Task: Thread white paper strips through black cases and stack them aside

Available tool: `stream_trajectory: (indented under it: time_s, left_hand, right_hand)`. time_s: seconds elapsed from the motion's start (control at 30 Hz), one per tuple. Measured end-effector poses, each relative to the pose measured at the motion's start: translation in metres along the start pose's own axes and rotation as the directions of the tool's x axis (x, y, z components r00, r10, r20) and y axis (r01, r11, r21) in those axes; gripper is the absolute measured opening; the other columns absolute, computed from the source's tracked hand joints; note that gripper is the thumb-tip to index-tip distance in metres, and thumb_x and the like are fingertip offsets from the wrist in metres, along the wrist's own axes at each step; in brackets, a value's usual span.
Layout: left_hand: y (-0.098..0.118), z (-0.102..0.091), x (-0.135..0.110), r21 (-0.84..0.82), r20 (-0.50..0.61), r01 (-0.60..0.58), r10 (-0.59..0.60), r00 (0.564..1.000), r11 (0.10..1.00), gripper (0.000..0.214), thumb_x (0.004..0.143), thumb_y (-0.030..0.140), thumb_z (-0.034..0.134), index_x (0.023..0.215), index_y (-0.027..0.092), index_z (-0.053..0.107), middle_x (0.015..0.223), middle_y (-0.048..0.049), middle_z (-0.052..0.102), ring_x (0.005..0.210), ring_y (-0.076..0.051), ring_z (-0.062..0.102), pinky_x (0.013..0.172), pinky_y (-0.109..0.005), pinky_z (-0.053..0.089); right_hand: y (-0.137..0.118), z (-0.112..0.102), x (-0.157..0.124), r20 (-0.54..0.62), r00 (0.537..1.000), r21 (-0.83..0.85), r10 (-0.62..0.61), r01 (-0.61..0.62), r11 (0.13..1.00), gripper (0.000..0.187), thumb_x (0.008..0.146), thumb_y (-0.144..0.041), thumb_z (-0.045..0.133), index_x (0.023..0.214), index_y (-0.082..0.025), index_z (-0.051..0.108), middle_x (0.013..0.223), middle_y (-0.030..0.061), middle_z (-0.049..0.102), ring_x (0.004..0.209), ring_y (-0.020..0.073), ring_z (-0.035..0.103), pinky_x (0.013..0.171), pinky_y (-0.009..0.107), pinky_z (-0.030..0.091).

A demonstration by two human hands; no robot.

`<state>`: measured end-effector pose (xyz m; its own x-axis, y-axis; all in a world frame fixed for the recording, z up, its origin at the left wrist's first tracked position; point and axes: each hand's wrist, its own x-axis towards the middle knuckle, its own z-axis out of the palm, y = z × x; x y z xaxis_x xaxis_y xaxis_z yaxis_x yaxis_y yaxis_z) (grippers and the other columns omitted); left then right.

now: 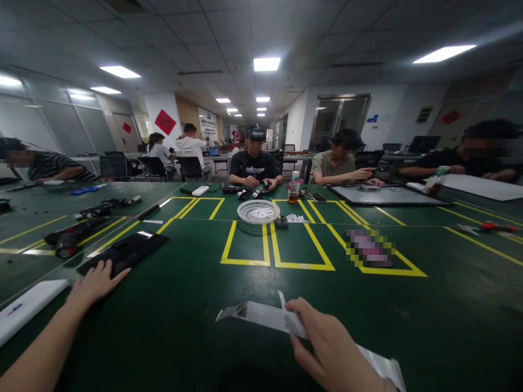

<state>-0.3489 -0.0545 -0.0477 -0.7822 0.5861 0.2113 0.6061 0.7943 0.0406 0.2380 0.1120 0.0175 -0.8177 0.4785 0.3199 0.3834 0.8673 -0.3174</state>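
My right hand [327,351] is closed on a long white paper strip [255,313] with printed rows, which hangs just above the green table near its front edge. My left hand [96,283] lies flat with fingers stretched out, touching the near end of a flat black panel [126,250] at the left. Nothing is held in the left hand.
A white slab [28,307] lies at the far left. Black tools [71,239] rest further left. A white mesh basket [258,212] and a bottle [293,189] stand mid-table among yellow tape boxes [302,265]. Several people sit across and to both sides.
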Motion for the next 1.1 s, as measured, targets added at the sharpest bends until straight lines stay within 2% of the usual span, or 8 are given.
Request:
stream_trajectory:
  time_s: [0.1,0.3,0.4,0.5,0.63,0.87,0.97,1.1]
  left_hand:
    - [0.003,-0.002,0.000,0.025,0.158,0.005,-0.009,0.987,1.000,0.064,0.097,0.051,0.037,0.139,0.004,0.046,0.145,-0.0203,0.045,0.129,-0.040,0.047,0.100,-0.055,0.044]
    - [0.016,-0.005,-0.010,-0.015,0.267,-0.094,0.095,0.959,0.995,0.076,0.095,0.051,0.036,0.147,-0.005,0.033,0.154,-0.0258,0.026,0.139,-0.039,0.032,0.111,-0.050,0.033]
    - [0.035,-0.001,-0.023,-0.046,0.288,-0.187,0.192,0.938,0.981,0.082,0.091,0.055,0.038,0.150,-0.002,0.030,0.156,-0.0228,0.021,0.143,-0.036,0.027,0.115,-0.050,0.028]
    - [0.067,-0.001,-0.048,-0.114,0.273,-0.309,0.329,0.904,0.944,0.085,0.088,0.058,0.041,0.152,0.003,0.028,0.157,-0.0186,0.021,0.144,-0.035,0.024,0.116,-0.053,0.024]
    - [0.125,-0.020,-0.098,-0.224,0.234,-0.499,0.544,0.806,0.837,0.084,0.088,0.060,0.047,0.153,0.011,0.029,0.157,-0.0146,0.021,0.143,-0.035,0.027,0.116,-0.052,0.024]
    - [0.214,-0.061,-0.176,-0.403,0.224,-0.708,0.812,0.538,0.580,0.077,0.091,0.055,0.055,0.154,0.022,0.027,0.158,-0.0095,0.019,0.145,-0.031,0.022,0.119,-0.052,0.019]
    - [0.237,-0.066,-0.191,-0.456,0.197,-0.727,0.855,0.480,0.513,0.076,0.089,0.049,0.061,0.153,0.021,0.030,0.157,-0.0110,0.023,0.145,-0.031,0.023,0.118,-0.052,0.022]
    - [0.248,-0.061,-0.196,-0.527,0.157,-0.717,0.881,0.445,0.456,0.079,0.087,0.043,0.066,0.153,0.022,0.029,0.157,-0.0113,0.026,0.145,-0.031,0.025,0.118,-0.052,0.024]
  right_hand:
    - [0.000,-0.003,0.002,-0.005,1.000,-0.003,-0.001,0.001,1.000,0.030,0.092,-0.021,0.048,0.121,-0.024,0.042,0.097,0.0036,0.064,0.080,0.0195,0.066,0.066,0.031,0.048]
    - [0.009,-0.002,0.005,-0.067,0.997,-0.014,-0.039,0.039,0.999,0.027,0.097,-0.024,0.046,0.124,-0.025,0.043,0.105,0.0057,0.063,0.088,0.0221,0.065,0.073,0.036,0.052]
    - [0.016,-0.002,0.006,-0.087,0.995,-0.033,-0.043,0.040,0.999,0.028,0.097,-0.024,0.049,0.125,-0.024,0.047,0.107,0.0064,0.063,0.092,0.0238,0.064,0.077,0.039,0.053]
    - [0.022,-0.002,0.006,-0.083,0.996,-0.045,-0.020,0.017,0.999,0.030,0.095,-0.022,0.052,0.125,-0.023,0.050,0.107,0.0070,0.064,0.093,0.0245,0.064,0.078,0.041,0.053]
    - [0.028,-0.005,0.006,-0.081,0.997,-0.025,-0.005,0.003,1.000,0.033,0.095,-0.020,0.054,0.128,-0.023,0.050,0.112,0.0074,0.064,0.097,0.0240,0.063,0.083,0.043,0.053]
    - [0.032,-0.009,0.005,-0.122,0.992,0.011,-0.017,0.018,1.000,0.029,0.095,-0.020,0.055,0.124,-0.023,0.054,0.121,0.0080,0.064,0.107,0.0233,0.061,0.091,0.042,0.052]
    - [0.033,-0.010,0.005,-0.125,0.992,0.015,-0.008,0.010,1.000,0.030,0.095,-0.020,0.056,0.125,-0.024,0.054,0.121,0.0080,0.064,0.107,0.0232,0.061,0.091,0.042,0.052]
    - [0.034,-0.010,0.006,-0.105,0.994,0.010,0.006,-0.005,1.000,0.031,0.094,-0.019,0.057,0.125,-0.023,0.054,0.119,0.0080,0.064,0.105,0.0234,0.062,0.090,0.043,0.052]
